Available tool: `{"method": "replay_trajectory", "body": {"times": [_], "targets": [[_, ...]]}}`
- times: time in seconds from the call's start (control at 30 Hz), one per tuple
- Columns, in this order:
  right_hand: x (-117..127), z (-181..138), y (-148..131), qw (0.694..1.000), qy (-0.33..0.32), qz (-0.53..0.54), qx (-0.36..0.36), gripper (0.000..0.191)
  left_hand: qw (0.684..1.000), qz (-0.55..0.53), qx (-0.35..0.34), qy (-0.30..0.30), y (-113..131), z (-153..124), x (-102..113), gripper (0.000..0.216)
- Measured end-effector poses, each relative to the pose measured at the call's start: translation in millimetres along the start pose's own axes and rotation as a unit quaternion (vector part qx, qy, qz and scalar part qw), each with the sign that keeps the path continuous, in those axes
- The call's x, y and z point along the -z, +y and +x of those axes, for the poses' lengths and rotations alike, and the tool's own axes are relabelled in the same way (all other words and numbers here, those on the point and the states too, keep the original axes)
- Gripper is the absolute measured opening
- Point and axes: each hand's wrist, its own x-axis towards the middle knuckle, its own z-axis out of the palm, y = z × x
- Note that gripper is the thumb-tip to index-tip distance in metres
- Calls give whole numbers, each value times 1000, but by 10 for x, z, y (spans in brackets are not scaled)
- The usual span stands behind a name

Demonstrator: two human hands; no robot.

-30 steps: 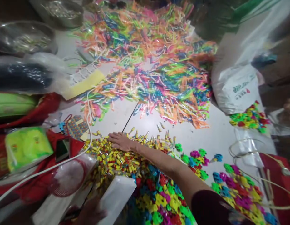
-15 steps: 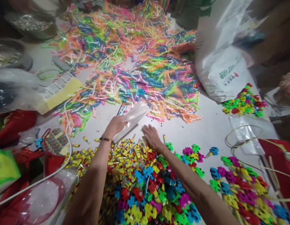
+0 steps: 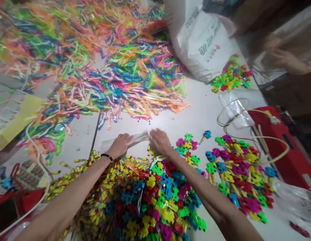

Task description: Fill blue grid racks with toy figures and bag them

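Observation:
My left hand [image 3: 120, 145], with a dark bead bracelet at the wrist, is closed on a thin clear plastic bag [image 3: 139, 138] just above the white table. At the bag's right end, the fingers of my right hand [image 3: 160, 142] are pinched on its edge. Directly below my hands lies a pile of small yellow tube-shaped pieces [image 3: 82, 187]. It runs into a heap of bright plastic toy pieces [image 3: 167, 201] between my forearms. A whitish-green strip [image 3: 156, 161] rests on the heap by my right wrist.
Colourful packaged strips [image 3: 135, 70] cover the table's far side. A large white sack [image 3: 203, 47] stands at the back right, near another person's hands [image 3: 283, 57]. More toy pieces [image 3: 243, 167], a looped cable [image 3: 235, 135] and a red box [image 3: 278, 144] lie right.
The view has shifted right and down. My right hand, earlier spread and apart from the bag, now grips its edge. The bag has come down flatter, and a whitish-green strip now lies on the heap.

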Motion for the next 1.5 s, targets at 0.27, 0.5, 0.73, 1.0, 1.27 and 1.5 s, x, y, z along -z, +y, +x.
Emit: {"method": "replay_trajectory", "body": {"times": [0.27, 0.5, 0.73, 1.0, 1.27, 1.5], "targets": [[-271, -434, -176, 995, -86, 50, -2, 67, 997, -33, -66, -38, -75, -299, -300, 65], [764, -899, 704, 995, 71, -36, -56, 38, 986, -81, -145, -26, 42, -101, 36, 57], [1545, -1576, 2180, 964, -13, -235, -126, 29, 998, -26, -59, -17, 689, 445, 19, 61], [1101, -1270, 1912, 983, 71, -149, -83, 51, 999, -31, -19, -24, 1013, 600, -49, 68], [146, -1160, 1309, 995, 96, -27, -2, 53, 997, -38, -56, -42, 1337, 427, -348, 66], [-114, -1402, 829, 999, -7, 48, -16, 60, 997, -44, -23, -65, 1266, -160, -320, 64]]}}
